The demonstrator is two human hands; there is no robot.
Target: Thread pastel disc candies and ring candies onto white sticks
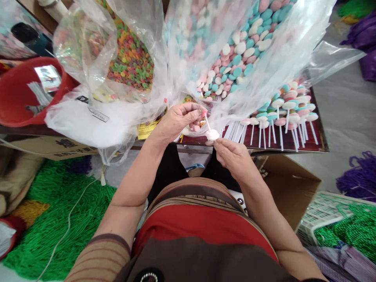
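Note:
My left hand (183,119) pinches the upper end of a short white stick (207,122), where a small pink-red bit shows at the fingertips. At the stick's lower end is a white, rounded candy-like piece (212,135). The fingers of my right hand (232,154) are closed on that white piece from the right. Under my hands, loose white sticks (235,132) lie on the dark red tabletop. To the right, many finished-looking lollipops (289,105) in pink, white and blue are piled with their sticks toward me.
Behind my hands stand clear bags of pastel rounded pieces (237,64) and small coloured rings (132,58). A red basin (11,94) is at left, yellow twist ties (147,131) nearer. Below are a cardboard box (289,188), a crate (320,213) and green beads (67,215).

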